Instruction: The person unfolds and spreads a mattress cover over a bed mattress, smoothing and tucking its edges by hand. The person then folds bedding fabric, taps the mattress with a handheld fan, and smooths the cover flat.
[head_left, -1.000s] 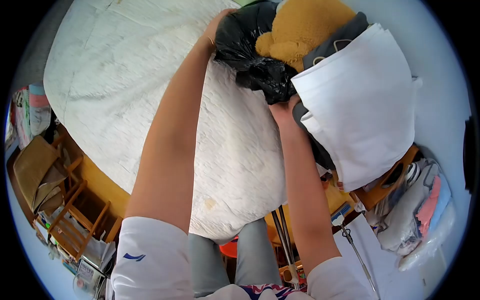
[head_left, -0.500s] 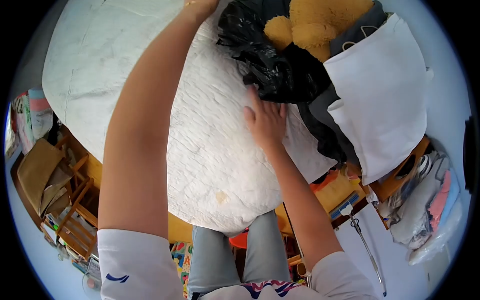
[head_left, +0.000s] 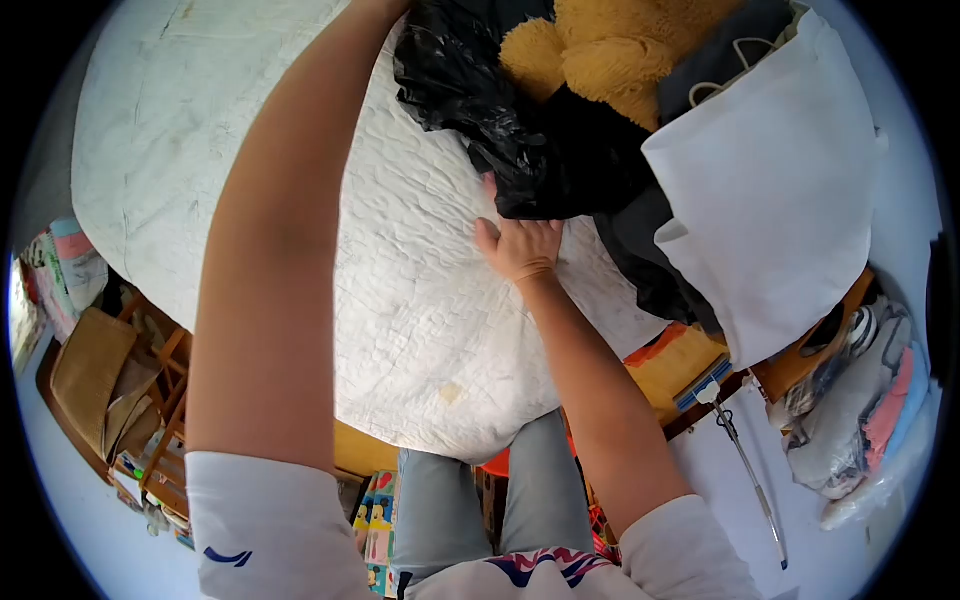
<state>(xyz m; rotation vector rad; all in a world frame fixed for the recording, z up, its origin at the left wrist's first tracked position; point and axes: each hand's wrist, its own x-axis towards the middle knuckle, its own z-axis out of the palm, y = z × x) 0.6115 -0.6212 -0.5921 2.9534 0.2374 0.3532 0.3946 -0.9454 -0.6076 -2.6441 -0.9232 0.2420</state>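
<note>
My right hand (head_left: 521, 246) lies flat on a white quilted mattress (head_left: 420, 300), thumb and fingers apart. Its fingertips go under the edge of a black plastic bag (head_left: 540, 165), which hides them. My left forearm (head_left: 275, 240) stretches across the mattress to the top of the view, where the hand is cut off. Behind the bag rests a fluffy golden-brown plush thing (head_left: 610, 55). Dark grey cloth (head_left: 645, 235) and a large white fabric piece (head_left: 765, 190) lie to its right.
On the right, a squeegee-like mop (head_left: 735, 440) leans near clothes in clear plastic (head_left: 850, 420). A wooden chair (head_left: 165, 400) and brown folded material (head_left: 95, 365) stand at left. My legs (head_left: 545, 490) are against the mattress's near edge.
My right hand has moved slightly left and its fingertips have gone under the black bag's edge. The bag and plush thing appear shifted left, and the view has moved a little.
</note>
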